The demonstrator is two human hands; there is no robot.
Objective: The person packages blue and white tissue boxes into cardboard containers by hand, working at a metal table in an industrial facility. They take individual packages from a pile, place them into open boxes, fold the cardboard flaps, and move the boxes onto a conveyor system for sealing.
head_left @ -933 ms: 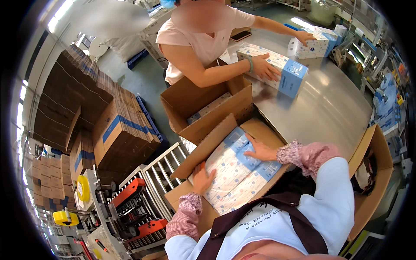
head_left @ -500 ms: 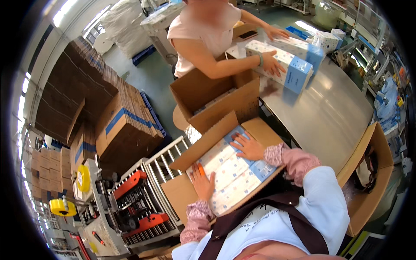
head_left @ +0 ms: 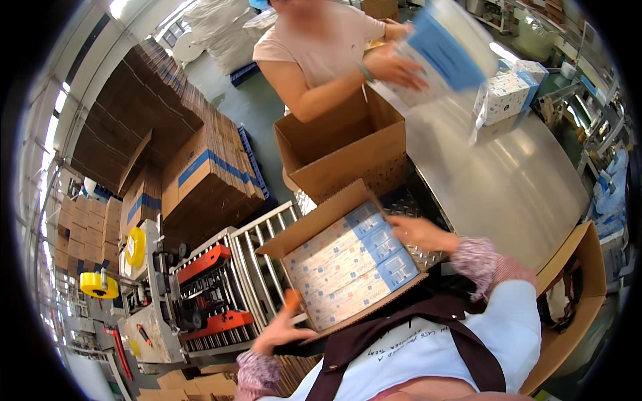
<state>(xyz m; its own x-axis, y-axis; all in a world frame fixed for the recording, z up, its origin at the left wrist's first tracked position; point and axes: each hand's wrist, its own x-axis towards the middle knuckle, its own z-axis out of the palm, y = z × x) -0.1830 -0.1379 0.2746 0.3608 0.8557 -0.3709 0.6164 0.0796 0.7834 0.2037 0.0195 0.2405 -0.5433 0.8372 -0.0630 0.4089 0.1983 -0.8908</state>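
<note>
An open cardboard carton [head_left: 364, 309] lies in front of me, filled with a layer of white patterned packs [head_left: 334, 271] with blue ends. At its left near corner is my left hand [head_left: 284, 329], thumb and fingers spread, with an orange band [head_left: 292, 299] on one finger. My right hand [head_left: 422, 234] is at the carton's right end, fingers stretched toward the blue pack ends and partly blurred. Neither hand visibly holds a pack. The far long flap [head_left: 314, 224] stands up.
A person across from me lifts blurred blue-and-white packs [head_left: 445, 50] over a metal table [head_left: 501, 180]. Beyond my carton stands another open carton [head_left: 354, 167]. To the left are a roller conveyor [head_left: 261, 257], a machine with red guides [head_left: 217, 324] and stacked flat cardboard [head_left: 214, 180].
Both my hands have moved off the packs to the carton's two ends. The end flaps no longer stick out where they did. The other person has raised packs off the table.
</note>
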